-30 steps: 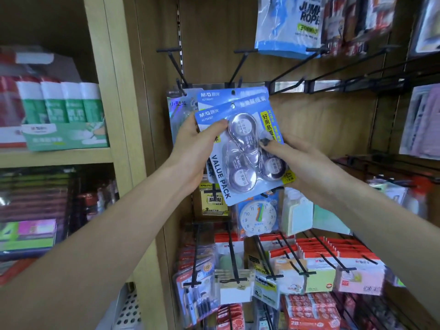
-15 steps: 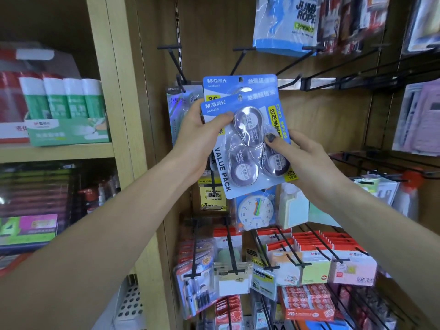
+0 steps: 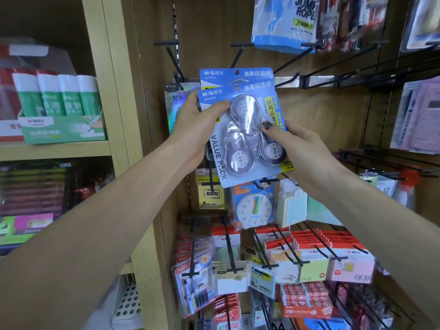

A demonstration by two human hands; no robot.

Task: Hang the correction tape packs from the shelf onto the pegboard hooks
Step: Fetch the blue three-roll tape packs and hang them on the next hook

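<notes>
Upper left of the frame, a wooden shelf carries a green box of glue sticks. At the top right hangs a blue jump rope bag. Centre frame, a clock toy hangs beside yellow sticky notes. Lower right, sticky-note pads fill the hooks.

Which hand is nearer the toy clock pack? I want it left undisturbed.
Right. The right hand grips the correction tape pack just above-right of the clock pack; the left hand is higher, further left.
</notes>
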